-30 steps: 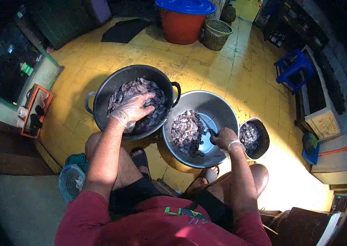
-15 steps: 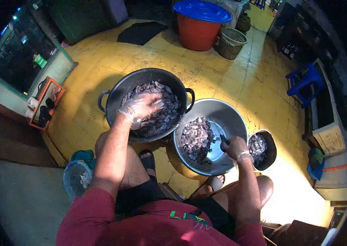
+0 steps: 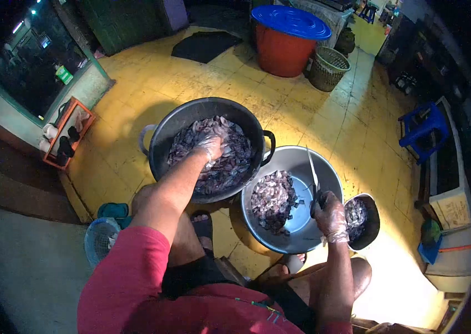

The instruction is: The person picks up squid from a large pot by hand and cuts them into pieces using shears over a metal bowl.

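Observation:
My left hand (image 3: 212,146), in a clear plastic glove, reaches into the large black tub (image 3: 164,119) and presses among dark, wet pieces (image 3: 230,167). Its fingers are partly sunk in them, so what they hold is hidden. My right hand (image 3: 330,216), also gloved, is closed round the dark handle of a knife (image 3: 314,172). The blade points up and away from me over the right side of the grey metal basin (image 3: 296,239). Pale and dark cut pieces (image 3: 273,197) are heaped on the left side of that basin.
A small container (image 3: 373,228) of pieces stands right of the basin. A blue basket (image 3: 97,242) is at my left. Farther off are a red tub (image 3: 284,50) with a blue lid (image 3: 292,21), a woven basket (image 3: 327,72), a blue stool (image 3: 425,133) and an orange rack (image 3: 63,139).
My left hand has gone from open above the pieces to down among them. The knife in my right hand has swung up, its blade now plainly visible. The view has shifted slightly.

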The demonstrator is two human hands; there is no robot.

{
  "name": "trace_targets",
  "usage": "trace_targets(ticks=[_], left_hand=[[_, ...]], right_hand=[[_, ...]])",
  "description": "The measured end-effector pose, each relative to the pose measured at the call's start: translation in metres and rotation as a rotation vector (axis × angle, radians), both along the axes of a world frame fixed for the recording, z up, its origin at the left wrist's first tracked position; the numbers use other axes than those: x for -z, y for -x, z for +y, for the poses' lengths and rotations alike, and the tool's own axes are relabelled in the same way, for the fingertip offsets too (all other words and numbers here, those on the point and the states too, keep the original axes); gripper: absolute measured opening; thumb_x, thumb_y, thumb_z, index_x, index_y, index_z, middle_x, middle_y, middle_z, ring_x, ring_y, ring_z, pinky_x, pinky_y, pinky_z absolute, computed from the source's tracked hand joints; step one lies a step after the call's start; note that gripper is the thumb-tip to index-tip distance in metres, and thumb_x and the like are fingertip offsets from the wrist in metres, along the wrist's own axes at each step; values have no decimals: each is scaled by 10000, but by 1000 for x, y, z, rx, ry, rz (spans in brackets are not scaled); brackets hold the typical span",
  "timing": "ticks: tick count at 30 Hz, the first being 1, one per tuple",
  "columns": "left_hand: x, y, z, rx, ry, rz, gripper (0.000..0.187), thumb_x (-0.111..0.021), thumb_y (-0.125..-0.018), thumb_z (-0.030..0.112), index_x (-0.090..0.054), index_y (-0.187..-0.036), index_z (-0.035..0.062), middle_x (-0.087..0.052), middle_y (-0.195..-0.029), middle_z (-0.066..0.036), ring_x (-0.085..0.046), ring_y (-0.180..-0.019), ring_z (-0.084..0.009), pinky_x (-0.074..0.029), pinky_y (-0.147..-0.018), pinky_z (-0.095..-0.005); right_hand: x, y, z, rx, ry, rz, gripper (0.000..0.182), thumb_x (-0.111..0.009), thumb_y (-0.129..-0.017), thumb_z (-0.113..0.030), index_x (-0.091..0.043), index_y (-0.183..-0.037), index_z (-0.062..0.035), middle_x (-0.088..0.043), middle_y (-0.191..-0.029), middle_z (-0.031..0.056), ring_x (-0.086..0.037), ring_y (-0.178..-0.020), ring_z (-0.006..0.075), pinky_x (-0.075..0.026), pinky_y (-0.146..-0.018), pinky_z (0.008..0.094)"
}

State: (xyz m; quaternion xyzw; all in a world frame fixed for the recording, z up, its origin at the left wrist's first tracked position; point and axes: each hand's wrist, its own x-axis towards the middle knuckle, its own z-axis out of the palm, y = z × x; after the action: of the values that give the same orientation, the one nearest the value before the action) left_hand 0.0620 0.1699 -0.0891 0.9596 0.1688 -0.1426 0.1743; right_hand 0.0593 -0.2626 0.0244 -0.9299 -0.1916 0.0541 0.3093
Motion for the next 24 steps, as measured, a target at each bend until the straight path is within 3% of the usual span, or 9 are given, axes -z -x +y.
trace_targets(ticks=[5,7,9,12,17,21,24], left_hand=[[28,-1,0,-77,-87,-106,247,-603,-830,179,-680,-994,11,-655,-1039,-245,-644,-993,-377,-509,-865,-449],[16,4,-6,-71,-86,-95,230,-598,-827,163,-684,-976,11,-655,-1025,-250,-646,-985,-381,-511,-858,-452],[-3,1,-9,-184,81,-91,213,-592,-800,130,-687,-950,11,-649,-1027,-257,-640,-998,-380,-513,-858,-450],[6,5,-1,-59,-32,-102,230,-595,-782,138,-689,-952,17,-641,-1044,-261,-633,-1018,-380,-513,-859,-451],[12,13,-8,-151,21,-143,347,-608,-761,137,-632,-1080,2,-628,-1097,-261,-620,-1046,-383,-498,-897,-453],[9,13,-13,-32,-30,-161,380,-661,-786,259,-618,-1058,-3,-634,-1039,-281,-626,-990,-413,-506,-851,-456],[10,13,-14,-47,1,-197,373,-657,-794,261,-619,-1043,-14,-636,-1030,-283,-624,-995,-412,-503,-856,-459]], right_hand=[[1,-4,1,1,41,16,207,-671,-801,-171,-587,-878,1,-653,-813,248,-645,-816,425,-508,-702,457],[3,-4,0,-34,-39,19,225,-666,-793,-179,-589,-887,10,-652,-805,252,-644,-806,430,-509,-700,460],[-8,-2,3,-30,18,20,237,-662,-786,-183,-592,-897,13,-653,-808,254,-644,-807,431,-508,-704,465],[-13,2,3,-39,58,32,270,-653,-765,-195,-600,-922,18,-655,-822,258,-642,-810,437,-506,-716,478],[-9,5,-7,-33,96,55,269,-668,-750,-197,-600,-909,10,-654,-810,253,-644,-810,430,-508,-731,472],[-10,7,-11,-13,120,49,266,-679,-741,-193,-597,-891,12,-652,-798,250,-645,-808,423,-508,-734,469],[-6,5,-10,-33,142,33,269,-683,-726,-193,-595,-871,16,-647,-793,251,-645,-803,421,-508,-731,467]])
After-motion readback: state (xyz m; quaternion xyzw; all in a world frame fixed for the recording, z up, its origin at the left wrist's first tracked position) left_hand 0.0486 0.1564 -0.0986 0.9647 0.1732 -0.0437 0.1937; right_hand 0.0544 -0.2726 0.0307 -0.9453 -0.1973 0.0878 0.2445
